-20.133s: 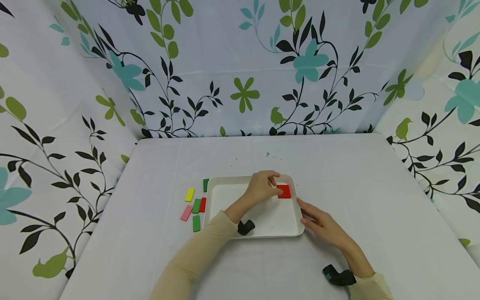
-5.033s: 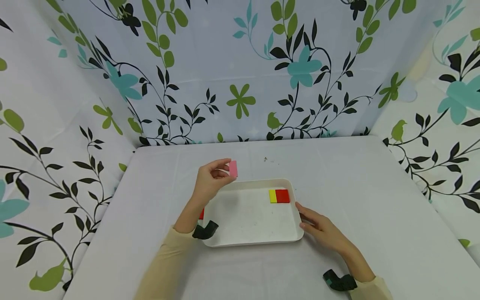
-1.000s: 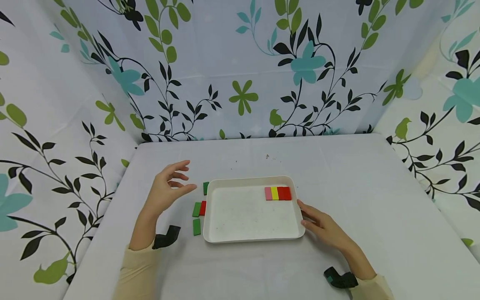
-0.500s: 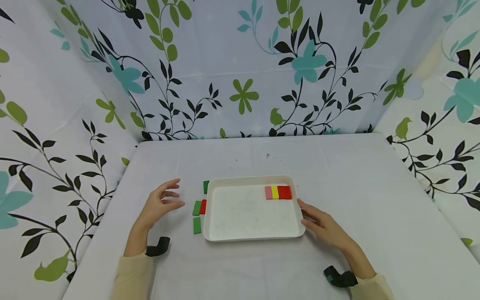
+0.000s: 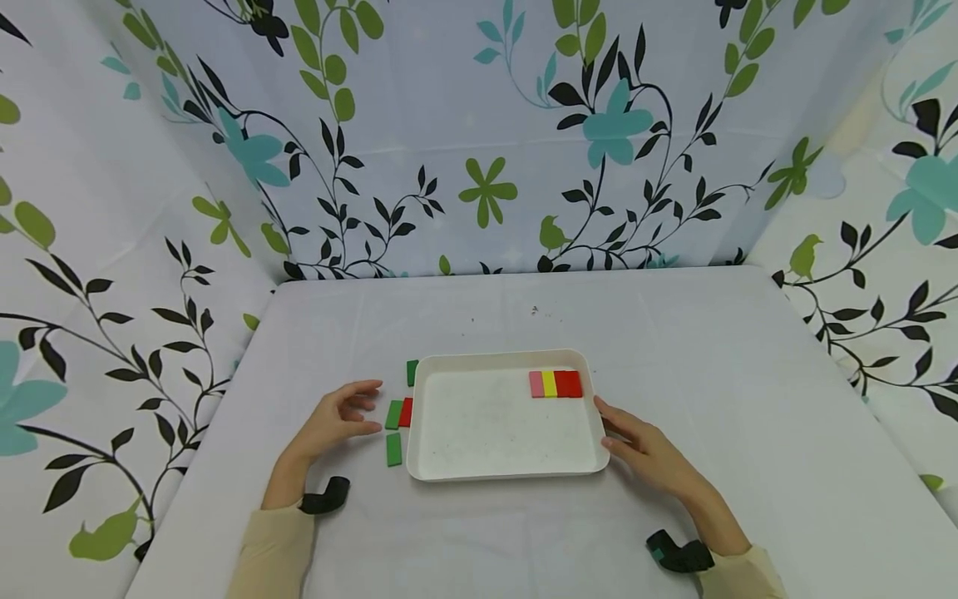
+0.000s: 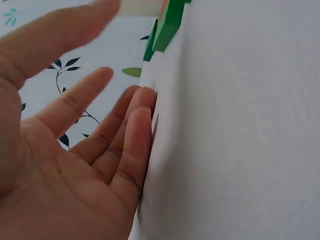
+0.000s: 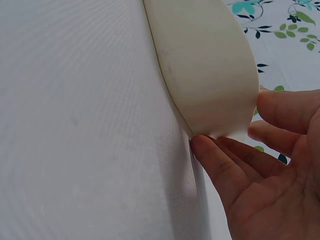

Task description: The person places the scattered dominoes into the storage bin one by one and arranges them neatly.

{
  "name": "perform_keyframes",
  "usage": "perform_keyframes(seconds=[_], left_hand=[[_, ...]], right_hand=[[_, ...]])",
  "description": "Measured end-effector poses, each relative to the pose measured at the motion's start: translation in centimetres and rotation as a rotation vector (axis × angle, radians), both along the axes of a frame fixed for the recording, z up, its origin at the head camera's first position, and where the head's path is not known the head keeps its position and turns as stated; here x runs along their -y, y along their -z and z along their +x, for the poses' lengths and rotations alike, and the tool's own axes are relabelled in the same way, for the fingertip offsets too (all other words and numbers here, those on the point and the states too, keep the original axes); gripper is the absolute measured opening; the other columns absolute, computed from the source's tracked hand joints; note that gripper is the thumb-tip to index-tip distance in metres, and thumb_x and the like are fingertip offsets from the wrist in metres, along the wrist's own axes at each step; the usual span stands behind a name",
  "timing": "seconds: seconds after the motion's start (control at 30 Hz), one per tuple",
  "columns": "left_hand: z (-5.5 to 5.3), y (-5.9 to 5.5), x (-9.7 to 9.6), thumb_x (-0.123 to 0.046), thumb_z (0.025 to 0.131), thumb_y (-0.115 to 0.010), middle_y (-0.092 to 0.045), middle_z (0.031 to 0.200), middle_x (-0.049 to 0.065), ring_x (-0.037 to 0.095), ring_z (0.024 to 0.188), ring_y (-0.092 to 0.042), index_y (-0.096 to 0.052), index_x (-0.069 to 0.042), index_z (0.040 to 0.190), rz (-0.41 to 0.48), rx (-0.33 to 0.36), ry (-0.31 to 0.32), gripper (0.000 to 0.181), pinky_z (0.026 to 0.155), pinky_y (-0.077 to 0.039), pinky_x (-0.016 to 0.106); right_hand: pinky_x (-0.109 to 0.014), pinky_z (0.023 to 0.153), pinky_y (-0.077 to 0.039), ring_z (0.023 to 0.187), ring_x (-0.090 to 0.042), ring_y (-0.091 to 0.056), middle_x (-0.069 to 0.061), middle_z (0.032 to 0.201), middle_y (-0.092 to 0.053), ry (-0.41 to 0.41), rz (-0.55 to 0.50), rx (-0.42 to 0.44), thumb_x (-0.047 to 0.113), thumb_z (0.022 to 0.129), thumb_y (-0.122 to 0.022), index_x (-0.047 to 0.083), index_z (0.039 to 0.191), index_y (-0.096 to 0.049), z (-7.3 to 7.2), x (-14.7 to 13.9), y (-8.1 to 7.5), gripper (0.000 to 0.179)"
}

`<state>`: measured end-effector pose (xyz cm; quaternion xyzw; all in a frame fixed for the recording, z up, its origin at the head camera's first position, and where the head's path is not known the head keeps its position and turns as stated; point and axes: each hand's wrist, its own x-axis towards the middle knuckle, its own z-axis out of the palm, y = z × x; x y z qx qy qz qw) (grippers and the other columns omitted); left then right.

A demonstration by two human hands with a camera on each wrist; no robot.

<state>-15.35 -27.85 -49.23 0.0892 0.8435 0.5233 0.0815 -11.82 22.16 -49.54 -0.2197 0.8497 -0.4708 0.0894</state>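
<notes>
My left hand hovers left of the tray, thumb and fingers apart with nothing between them. Its fingertips are near a green tile that touches a red tile. Another green tile lies nearer me, and a third dark green tile lies by the tray's far left corner. In the white tray, a pink tile, a yellow tile and a wider red patch form one row. Against the tray's right wall, my right hand rests its fingertips.
White cloth covers the table under the tray. Patterned curtains hang behind and at both sides. Black wrist straps are on both arms.
Since the oldest frame, the yellow and pink tiles went from the left into the tray beside the red. Lately my left hand lowered and then came rightward toward the green tiles; the right stayed.
</notes>
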Motion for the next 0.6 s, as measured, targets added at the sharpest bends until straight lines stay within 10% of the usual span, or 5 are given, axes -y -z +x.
perform_keyframes(seconds=[0.6], left_hand=[[-0.38,0.8,-0.86,-0.008,0.073,-0.084,-0.056,0.124,0.016,0.022,0.101,-0.052,-0.061,-0.002,0.128,-0.161,-0.068,-0.008,0.06,0.077,-0.044,0.021]], right_hand=[[-0.049,0.097,-0.048,0.13,-0.047,-0.048,-0.026,0.153,-0.035,0.0,-0.001,-0.005,0.013,0.098,-0.057,0.002,0.151,-0.032,0.0,-0.04,-0.06,0.059]])
